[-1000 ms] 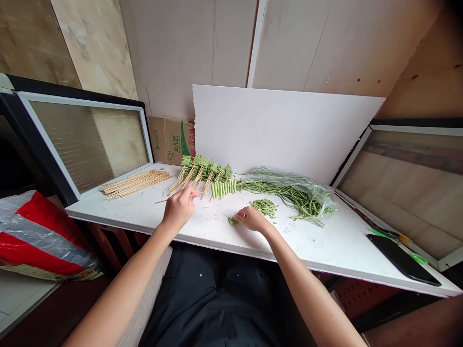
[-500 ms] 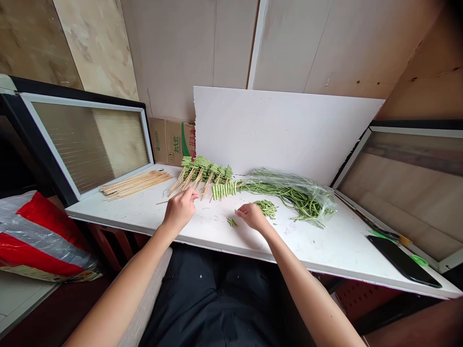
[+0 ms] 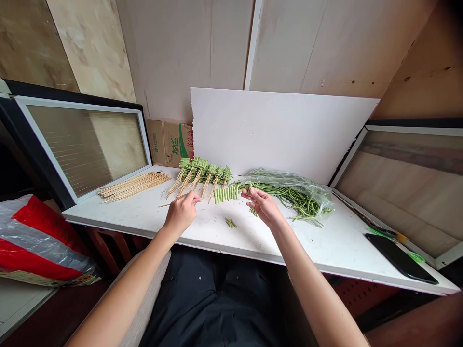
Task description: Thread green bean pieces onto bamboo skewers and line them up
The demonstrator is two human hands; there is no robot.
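Note:
My left hand [image 3: 183,209] pinches a thin wooden skewer [image 3: 164,206] whose blunt end sticks out to the left. Several short green bean pieces [image 3: 226,193] are threaded side by side on it. At the skewer's right end, my right hand [image 3: 263,205] holds a bean piece [image 3: 249,188] between thumb and fingers. A few cut pieces [image 3: 230,222] lie on the white table [image 3: 210,231] below. Behind my left hand rests a pile of filled bean skewers [image 3: 206,171]. Bare skewers [image 3: 133,187] lie at the left. My right hand mostly hides the heap of cut pieces.
Long green beans [image 3: 306,202] lie partly in a clear plastic bag [image 3: 289,178] at the right. A black phone [image 3: 401,258] and scissors [image 3: 379,229] are near the right edge. A cardboard box [image 3: 170,142] and white board [image 3: 275,130] stand behind.
My right hand has moved up and right from beside the loose pieces to the skewer's right end, now with a bean piece. My left hand stays nearly in place with the skewer.

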